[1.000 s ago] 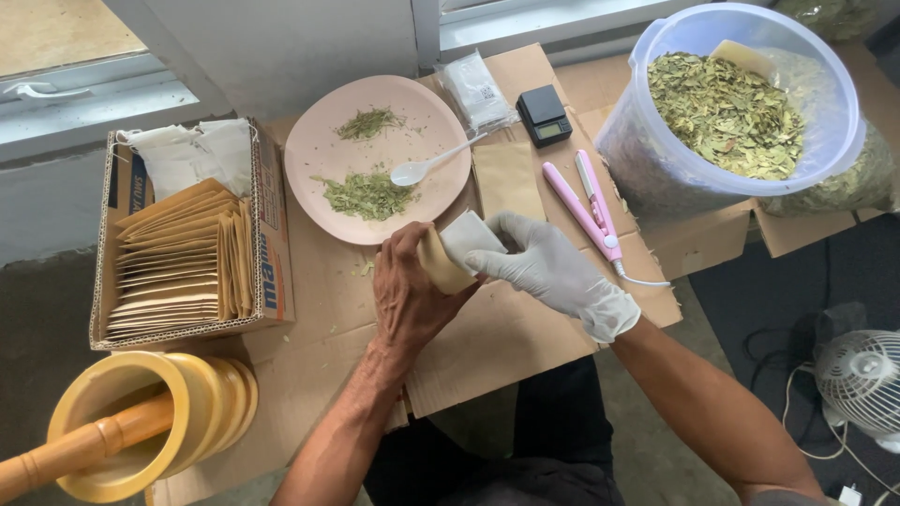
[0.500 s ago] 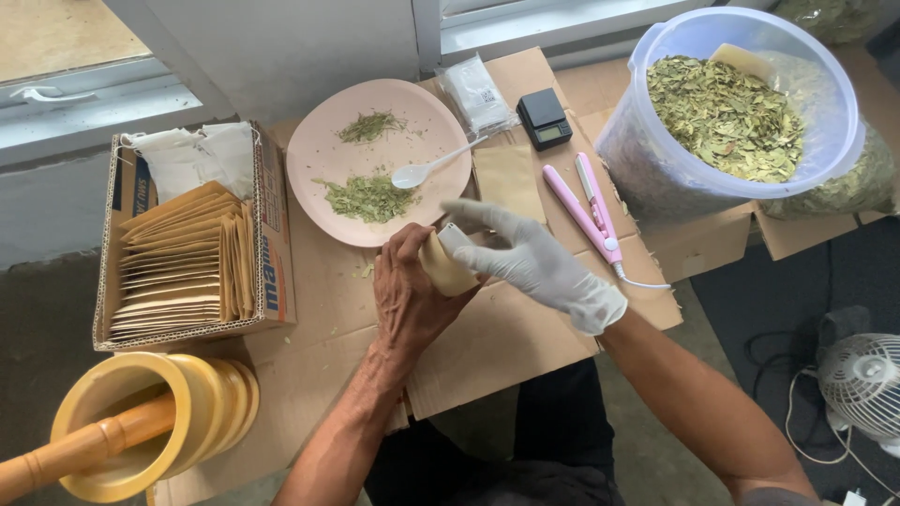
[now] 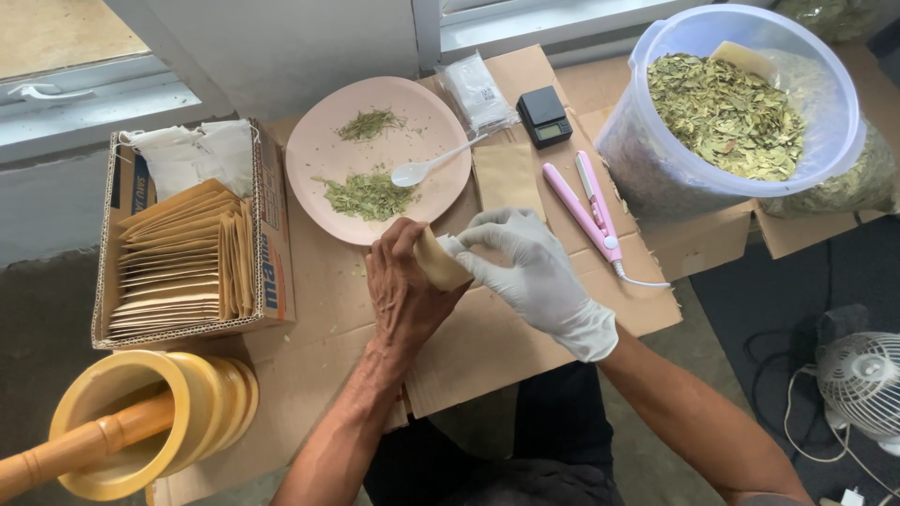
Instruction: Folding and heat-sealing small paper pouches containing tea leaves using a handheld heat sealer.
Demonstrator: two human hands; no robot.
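Two hands grip one pouch (image 3: pixel 439 262) above the cardboard (image 3: pixel 487 337), near the plate (image 3: pixel 319 150): left hand (image 3: pixel 405 290) clasps its body, gloved right hand (image 3: pixel 534 272) pinches its mouth; likely light, thin, crushable, best held by edges

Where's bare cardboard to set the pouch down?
Bare cardboard lies between the envelope box, pink plate and left hand; more lies below the right hand. It is crowded between the plate and the leaf tub: spoon, scale, pink sealer.
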